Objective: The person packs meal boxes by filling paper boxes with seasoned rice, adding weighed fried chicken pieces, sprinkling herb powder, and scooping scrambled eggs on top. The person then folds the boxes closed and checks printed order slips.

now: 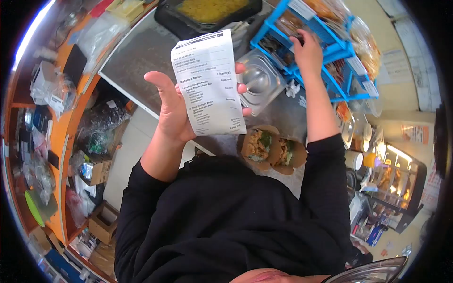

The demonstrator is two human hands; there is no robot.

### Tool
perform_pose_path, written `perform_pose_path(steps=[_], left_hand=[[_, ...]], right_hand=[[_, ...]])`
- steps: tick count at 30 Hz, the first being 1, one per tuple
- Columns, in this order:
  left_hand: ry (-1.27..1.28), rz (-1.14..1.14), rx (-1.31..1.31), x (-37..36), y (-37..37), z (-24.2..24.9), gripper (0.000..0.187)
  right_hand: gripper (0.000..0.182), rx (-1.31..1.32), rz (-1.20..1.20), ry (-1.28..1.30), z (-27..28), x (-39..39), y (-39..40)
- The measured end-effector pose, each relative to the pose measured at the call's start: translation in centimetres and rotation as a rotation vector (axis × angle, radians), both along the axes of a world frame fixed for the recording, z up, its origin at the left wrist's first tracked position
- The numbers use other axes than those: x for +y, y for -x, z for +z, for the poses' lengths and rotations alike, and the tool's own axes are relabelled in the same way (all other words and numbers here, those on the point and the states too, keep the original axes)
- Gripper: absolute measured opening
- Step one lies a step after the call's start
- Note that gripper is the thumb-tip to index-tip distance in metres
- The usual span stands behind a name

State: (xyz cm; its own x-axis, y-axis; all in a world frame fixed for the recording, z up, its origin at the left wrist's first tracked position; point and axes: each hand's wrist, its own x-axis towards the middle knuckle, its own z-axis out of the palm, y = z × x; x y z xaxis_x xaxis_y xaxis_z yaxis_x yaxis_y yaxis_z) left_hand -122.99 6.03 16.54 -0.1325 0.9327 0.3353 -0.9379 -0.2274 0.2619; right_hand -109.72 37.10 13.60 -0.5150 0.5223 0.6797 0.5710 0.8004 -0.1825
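Observation:
My left hand [171, 111] holds up a long printed receipt [207, 85]. Its thumb sticks out to the left, while the fingers pass behind the paper and their tips show at its right edge. My right hand [309, 52] reaches into a compartment of the blue plastic rack [325, 40], among packets. Its fingers are bent there, and what they grip is too dark to make out. Below the receipt, two open brown food boxes [258, 146] [287, 155] stand side by side on the counter, with crispy fried pieces and green leaves inside.
A clear-lidded metal container [259, 82] sits between the receipt and the rack. At the top is a black pan [207, 12] of yellow food. Orange shelves [61, 155] full of bags run along the left. A lit display cabinet [396, 177] stands at the right.

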Motion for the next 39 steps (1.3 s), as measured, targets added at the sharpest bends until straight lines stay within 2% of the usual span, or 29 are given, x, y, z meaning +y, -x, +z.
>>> perform_pose_path(steps=[1,5,12,15,18,19,22,23,26,31,34,35,38,39], left_hand=[[-0.008,0.017,-0.007,-0.2,0.3,0.0,0.115],[0.022,0.086,0.011,-1.5,3.8,-1.2,0.114],[-0.055,0.051,0.009,-1.4,5.6,-2.8,0.11],[-0.061,0.05,0.008,-1.6,5.7,-2.6,0.109],[-0.084,0.04,0.033,-1.5,5.7,-2.2,0.108],[-0.096,0.03,0.044,-1.5,5.6,-2.1,0.107],[-0.082,-0.015,0.025,-1.6,4.5,-1.6,0.106],[-0.101,-0.049,0.024,-1.6,4.2,-1.4,0.106],[-0.162,-0.113,0.037,-1.5,3.1,-1.1,0.106],[-0.167,-0.193,0.073,-1.7,1.3,-1.3,0.107],[-0.158,-0.218,0.088,-1.8,0.0,-1.1,0.107],[-0.145,-0.224,0.083,-1.7,-0.5,-1.0,0.106],[-0.077,-0.209,0.089,-1.9,-2.1,-0.4,0.105],[-0.08,-0.211,0.087,-1.8,-2.6,-0.4,0.105]], right_hand=[[0.026,-0.061,-0.081,-0.072,0.0,0.8,0.5],[0.027,-0.266,-0.249,0.123,-0.2,1.3,3.0],[0.021,-0.328,-0.313,-0.125,-0.7,2.4,2.3],[0.021,0.03,-0.015,-0.062,-0.1,1.7,1.8],[0.024,0.233,-0.01,0.443,3.7,-2.8,0.3],[0.028,0.361,0.14,0.611,3.5,-2.2,-0.8],[0.028,0.547,0.271,1.176,6.5,-6.7,-4.5],[0.028,0.577,0.346,1.304,6.8,-7.7,-5.8],[0.028,0.522,0.383,1.434,7.0,-11.1,-9.4],[0.024,0.111,0.234,1.415,6.4,-16.8,-13.6],[0.026,0.021,0.338,1.372,1.6,-18.0,-15.2],[0.022,0.002,0.291,1.31,0.0,-18.5,-15.7],[0.017,-0.251,0.099,0.913,-1.7,-20.3,-15.9],[0.016,-0.213,0.197,0.697,-2.8,-20.5,-15.9]])
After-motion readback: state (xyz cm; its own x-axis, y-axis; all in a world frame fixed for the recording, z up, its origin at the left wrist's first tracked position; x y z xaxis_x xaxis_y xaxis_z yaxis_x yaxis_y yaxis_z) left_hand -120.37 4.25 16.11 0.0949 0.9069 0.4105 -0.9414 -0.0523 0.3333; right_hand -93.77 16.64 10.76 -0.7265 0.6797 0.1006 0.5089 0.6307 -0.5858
